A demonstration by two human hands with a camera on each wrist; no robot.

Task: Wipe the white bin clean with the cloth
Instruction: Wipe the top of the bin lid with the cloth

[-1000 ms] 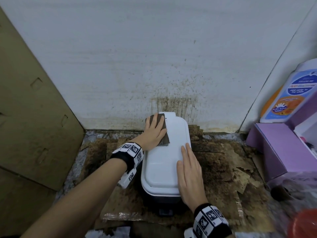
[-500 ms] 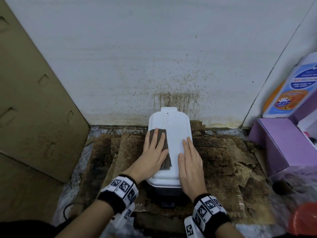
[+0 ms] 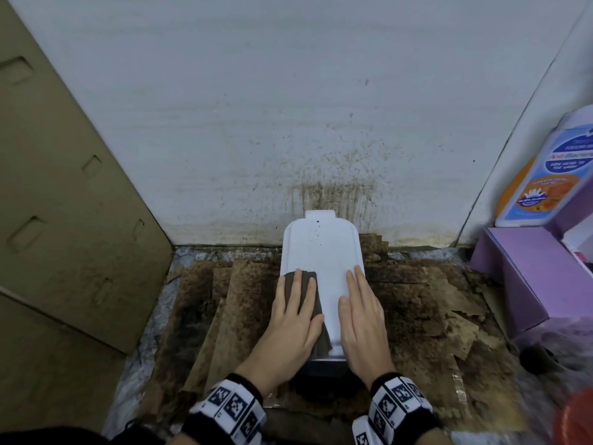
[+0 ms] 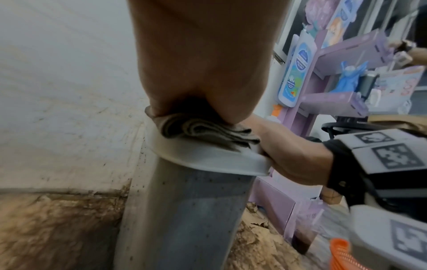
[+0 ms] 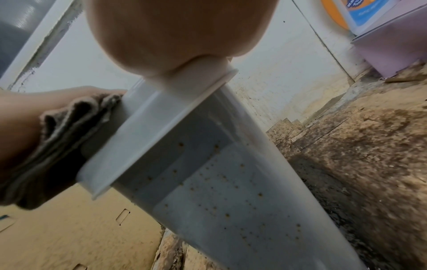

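The white bin (image 3: 322,252) stands against the stained wall with its lid closed; brown specks dot the far end of the lid and the bin's side wall (image 5: 231,191). My left hand (image 3: 296,311) lies flat with straight fingers on a folded dark grey cloth (image 3: 316,303), pressing it onto the near left part of the lid. The cloth's folded layers (image 4: 208,130) show under my palm in the left wrist view. My right hand (image 3: 361,311) rests flat on the lid's near right edge, fingers straight.
Stained brown cardboard (image 3: 417,309) covers the floor around the bin. A cardboard panel (image 3: 64,203) leans at the left. A purple box (image 3: 529,271) and a soap bottle (image 3: 545,175) stand at the right, with something red (image 3: 577,419) at the near right corner.
My left hand has slid the cloth from the lid's far left corner back to its near left part. The right hand has stayed on the lid's right edge.
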